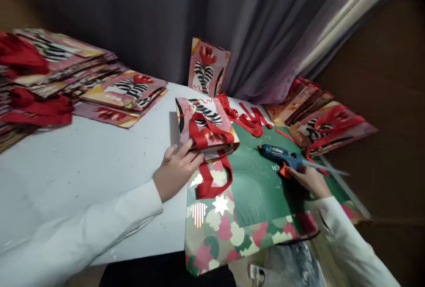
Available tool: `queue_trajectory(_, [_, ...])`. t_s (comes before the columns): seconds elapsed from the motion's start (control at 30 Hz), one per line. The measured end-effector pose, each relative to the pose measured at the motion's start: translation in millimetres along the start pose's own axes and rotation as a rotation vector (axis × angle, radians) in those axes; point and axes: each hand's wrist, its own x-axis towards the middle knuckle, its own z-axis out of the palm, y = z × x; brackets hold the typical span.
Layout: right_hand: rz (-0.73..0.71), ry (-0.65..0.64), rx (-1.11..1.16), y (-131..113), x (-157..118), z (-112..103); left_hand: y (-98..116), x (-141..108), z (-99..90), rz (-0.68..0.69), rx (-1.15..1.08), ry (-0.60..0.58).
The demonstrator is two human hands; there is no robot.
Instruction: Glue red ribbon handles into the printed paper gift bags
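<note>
In the middle lies a pink paper gift bag with a red flower and black-and-white stripes (207, 110), partly on the white table (119, 181) and partly on the flat green sheet with a patterned border (255, 189). Its flower end points to six o'clock, at the person, maybe so the top edge is easy to reach. A flat red cloth ribbon (199, 136) loops over that edge.

The left hand (179, 167) touches the bag at seven o'clock, thumb sticking out, perhaps to stop it sliding. Ribbon and paper hide the fingertips, so I can't tell if they pinch or just press.

The right hand (312, 181), at four o'clock, has its fingers wrapped round a dark blue plastic glue gun with an orange trigger (275, 152). The tip points to ten o'clock and touches nothing, probably to keep hot glue off the bag.

At twelve o'clock, a matching pink paper bag (207, 68) stands against the grey curtain (159, 21).
</note>
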Motion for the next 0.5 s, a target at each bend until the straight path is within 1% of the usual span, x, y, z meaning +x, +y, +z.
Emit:
queue_trajectory(0.07, [0.002, 0.236, -0.081, -13, -10, -1, 1, 0, 3.0, 0.011, 0.044, 0.016])
queue_trajectory(0.1, [-0.023, 0.334, -0.091, -21, -15, -3, 1, 0, 4.3, 0.016, 0.07, 0.02])
queue_trajectory(0.17, [-0.124, 0.513, -0.038, -44, -26, -7, 2, 1, 6.2, 0.029, 0.133, 0.022])
queue_trajectory(0.2, [-0.198, 0.574, 0.019, -57, -32, -9, 3, 2, 6.6, 0.034, 0.168, 0.019])
queue_trajectory(0.23, [-0.299, 0.599, 0.092, -73, -38, -11, 4, 3, 6.7, 0.035, 0.204, 0.011])
queue_trajectory(0.27, [-0.451, 0.566, 0.179, -89, -44, -13, 5, 3, 6.6, 0.034, 0.238, 0.002])
queue_trajectory(0.3, [-0.616, 0.495, 0.263, -105, -50, -14, 5, 4, 6.4, 0.033, 0.268, -0.011])
queue_trajectory(0.33, [-0.744, 0.417, 0.322, -121, -56, -15, 6, 5, 6.1, 0.035, 0.293, -0.027])
queue_trajectory(0.37, [-0.825, 0.361, 0.348, -136, -61, -15, 6, 5, 6.1, 0.037, 0.309, -0.045])
queue_trajectory(0.4, [-0.864, 0.333, 0.342, -149, -65, -15, 5, 6, 6.3, 0.04, 0.314, -0.066])
queue_trajectory(0.43, [-0.871, 0.32, 0.317, -160, -68, -14, 5, 6, 6.9, 0.043, 0.306, -0.087])
queue_trajectory(0.5, [-0.848, 0.314, 0.253, -177, -72, -14, 2, 6, 9.2, 0.042, 0.253, -0.121])
